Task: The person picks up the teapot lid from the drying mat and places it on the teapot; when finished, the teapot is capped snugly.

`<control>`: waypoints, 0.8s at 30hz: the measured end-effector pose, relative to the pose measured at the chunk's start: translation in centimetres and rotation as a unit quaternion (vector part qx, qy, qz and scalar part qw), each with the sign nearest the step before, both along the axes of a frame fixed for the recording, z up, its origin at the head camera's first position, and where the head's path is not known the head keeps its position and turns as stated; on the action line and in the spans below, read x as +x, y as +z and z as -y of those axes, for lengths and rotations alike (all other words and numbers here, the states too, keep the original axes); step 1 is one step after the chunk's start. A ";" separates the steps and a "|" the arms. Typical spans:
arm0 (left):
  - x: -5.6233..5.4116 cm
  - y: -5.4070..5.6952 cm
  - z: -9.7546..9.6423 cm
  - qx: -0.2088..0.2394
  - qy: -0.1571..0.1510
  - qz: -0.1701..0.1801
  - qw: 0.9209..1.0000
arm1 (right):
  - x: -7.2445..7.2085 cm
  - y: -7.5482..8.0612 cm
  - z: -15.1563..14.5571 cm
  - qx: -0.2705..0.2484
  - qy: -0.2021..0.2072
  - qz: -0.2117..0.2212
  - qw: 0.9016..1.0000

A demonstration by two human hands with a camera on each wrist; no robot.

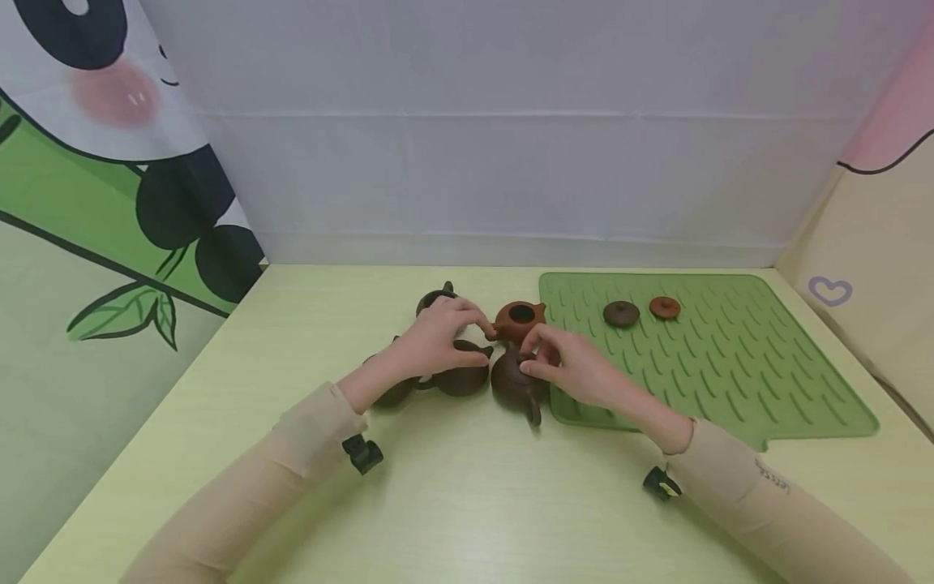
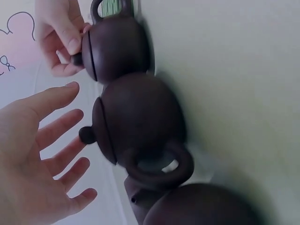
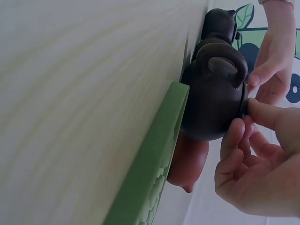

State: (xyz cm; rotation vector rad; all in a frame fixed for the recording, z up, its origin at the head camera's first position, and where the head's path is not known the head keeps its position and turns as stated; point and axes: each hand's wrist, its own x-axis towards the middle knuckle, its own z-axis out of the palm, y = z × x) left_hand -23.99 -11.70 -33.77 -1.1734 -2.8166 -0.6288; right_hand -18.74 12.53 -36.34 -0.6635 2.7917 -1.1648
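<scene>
My right hand [image 1: 580, 371] pinches the small knob of the lid on a dark brown teapot [image 1: 511, 391]. That lid still sits on its pot, as the left wrist view shows. My left hand [image 2: 33, 154], fingers spread and holding nothing, hovers beside the lid knob [image 2: 87, 135] of a second dark teapot [image 2: 143, 112]. Behind the pinched pot stands a reddish teapot [image 1: 514, 332] with its top uncovered. Another dark teapot [image 1: 394, 396] is partly hidden under my left forearm, and one more dark pot [image 1: 426, 303] stands behind my left hand.
A green textured mat [image 1: 730, 365] covers the table's right side. On it lie a dark brown lid [image 1: 621, 314] and a reddish lid [image 1: 665, 307]. The pale table [image 1: 467, 503] meets a white cloth backdrop [image 1: 511, 178] at its far edge.
</scene>
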 end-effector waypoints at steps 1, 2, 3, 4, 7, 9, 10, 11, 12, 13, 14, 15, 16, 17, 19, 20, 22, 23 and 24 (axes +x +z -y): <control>-0.2 0.2 0.1 -0.002 0.002 -0.001 1.000 | 0.0 0.0 0.0 -0.001 -0.001 -0.001 1.000; -0.5 0.5 0.2 -0.001 0.000 -0.002 1.000 | 0.0 -0.1 0.0 -0.003 -0.001 -0.001 1.000; -0.8 0.7 0.4 -0.001 0.000 -0.001 1.000 | 0.0 -0.1 0.0 -0.004 -0.002 -0.002 1.000; -1.1 0.9 0.5 0.000 0.000 0.001 1.000 | 0.0 -0.1 0.0 -0.006 -0.002 -0.002 1.000; -2.0 1.5 1.0 0.010 0.001 0.013 1.000 | 0.0 -0.2 -0.1 -0.008 -0.001 -0.005 1.000; -2.6 1.8 1.5 0.015 0.004 0.023 1.000 | 0.0 -0.2 0.0 -0.008 -0.001 -0.006 1.000; -2.9 1.9 1.7 0.016 0.006 0.027 0.999 | 0.0 -0.2 0.0 -0.008 -0.001 -0.007 1.000; -3.2 2.1 1.9 0.015 0.008 0.029 0.999 | 0.0 -0.2 0.0 -0.008 -0.001 -0.007 1.000; -3.5 2.1 2.1 0.012 0.007 0.027 1.000 | 0.0 -0.2 0.0 -0.007 -0.001 -0.007 1.000; -3.8 2.2 2.4 0.012 0.006 0.025 1.000 | 0.0 -0.2 0.0 -0.007 -0.001 -0.008 1.000; -4.0 2.2 2.6 0.010 0.005 0.024 1.000 | 0.0 -0.2 0.0 -0.007 -0.001 -0.008 1.000; -4.3 2.2 2.8 0.008 0.004 0.024 1.000 | 0.0 -0.2 0.0 -0.007 -0.001 -0.008 1.000; -4.6 2.2 2.9 0.007 0.002 0.023 1.000 | 0.0 -0.2 0.0 -0.008 0.000 -0.008 1.000; -4.9 2.2 3.1 0.007 0.001 0.025 1.000 | 0.0 -0.2 0.0 -0.008 0.000 -0.009 1.000; -5.3 2.2 3.5 0.008 0.002 0.036 0.999 | 0.0 -0.3 -0.1 -0.009 0.001 -0.010 1.000; -5.5 2.2 3.7 0.007 0.005 0.045 0.999 | 0.0 -0.3 -0.1 -0.010 0.002 -0.010 1.000; -5.9 2.2 4.1 0.006 0.009 0.061 0.998 | 0.0 -0.3 -0.1 -0.010 0.002 -0.011 1.000; -6.1 2.2 4.4 0.005 0.012 0.069 0.998 | 0.0 -0.3 -0.1 -0.011 0.003 -0.010 1.000; -6.2 2.2 4.5 0.003 0.015 0.077 0.997 | 0.0 -0.3 -0.1 -0.011 0.003 -0.010 1.000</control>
